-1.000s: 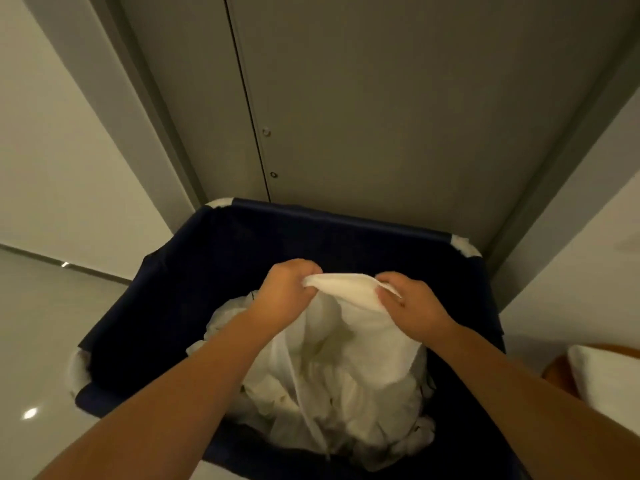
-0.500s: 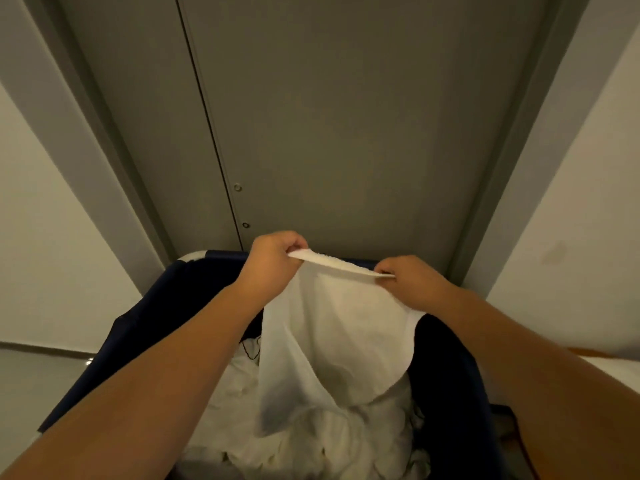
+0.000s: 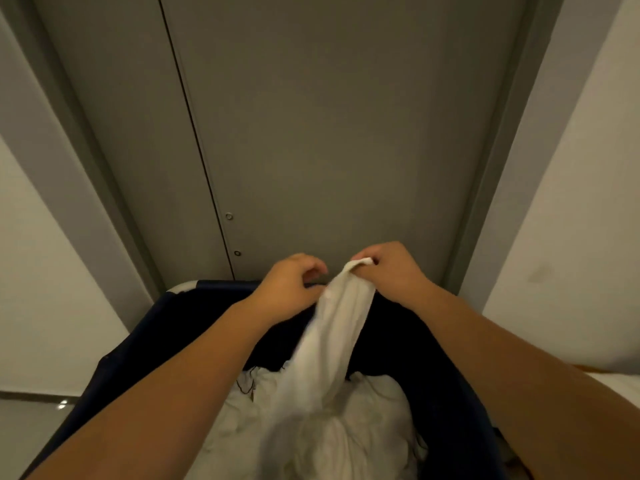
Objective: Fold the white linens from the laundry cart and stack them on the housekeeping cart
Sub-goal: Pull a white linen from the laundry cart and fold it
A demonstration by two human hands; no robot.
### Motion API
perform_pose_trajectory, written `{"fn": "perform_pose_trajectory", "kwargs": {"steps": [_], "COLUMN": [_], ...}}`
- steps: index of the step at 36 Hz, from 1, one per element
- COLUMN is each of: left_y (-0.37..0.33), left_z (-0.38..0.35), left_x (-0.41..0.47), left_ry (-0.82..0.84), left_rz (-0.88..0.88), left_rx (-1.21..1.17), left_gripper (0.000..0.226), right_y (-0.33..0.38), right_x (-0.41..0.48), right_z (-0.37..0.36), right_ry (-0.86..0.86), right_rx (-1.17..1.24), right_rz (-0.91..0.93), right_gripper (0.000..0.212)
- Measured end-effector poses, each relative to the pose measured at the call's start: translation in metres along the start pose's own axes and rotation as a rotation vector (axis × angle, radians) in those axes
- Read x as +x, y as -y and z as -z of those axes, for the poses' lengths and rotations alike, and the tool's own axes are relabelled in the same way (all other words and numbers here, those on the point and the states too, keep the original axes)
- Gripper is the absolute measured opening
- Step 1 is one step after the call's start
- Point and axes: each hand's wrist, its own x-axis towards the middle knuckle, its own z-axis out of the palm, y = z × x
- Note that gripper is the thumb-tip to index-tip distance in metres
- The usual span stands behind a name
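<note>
A white linen [image 3: 341, 327] hangs in a narrow bunch over the dark blue laundry cart [image 3: 152, 344]. My right hand [image 3: 393, 271] pinches its top end. My left hand [image 3: 294, 284] is close beside it, fingers curled, with the thumb against the cloth's left edge; whether it grips the cloth is unclear. The linen's lower end reaches the pile of crumpled white linens [image 3: 374, 407] inside the cart. My forearms cover part of the cart and pile.
A grey door [image 3: 329, 133] with its frame stands right behind the cart, between white walls. At the far right edge a white surface [image 3: 616, 381] with a brown rim shows. A tiled floor [image 3: 31, 431] lies at the lower left.
The linen was stretched between both hands; now my left hand has come in beside my right, and the cloth hangs gathered. The view has tilted up a little.
</note>
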Motion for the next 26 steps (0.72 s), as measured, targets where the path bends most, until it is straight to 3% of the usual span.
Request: {"fn": "perform_pose_trajectory", "kwargs": {"steps": [4, 10, 15, 26], "left_y": [-0.013, -0.015, -0.025, -0.029], "left_z": [-0.01, -0.02, -0.027, -0.025], "left_x": [0.0, 0.0, -0.001, 0.001], "left_ry": [0.079, -0.075, -0.097, -0.202], "left_rz": [0.018, 0.084, 0.09, 0.112], "left_rx": [-0.195, -0.119, -0.12, -0.123], "left_gripper": [0.032, 0.008, 0.024, 0.006], "right_y": [0.008, 0.007, 0.008, 0.006], "right_x": [0.007, 0.011, 0.013, 0.019], "right_z": [-0.011, -0.011, -0.01, -0.013], "right_ry": [-0.001, -0.065, -0.091, -0.062], "right_rx": [-0.043, 0.045, 0.041, 0.07], "right_rz": [-0.026, -0.047, -0.047, 0.007], "right_gripper": [0.014, 0.016, 0.02, 0.021]}}
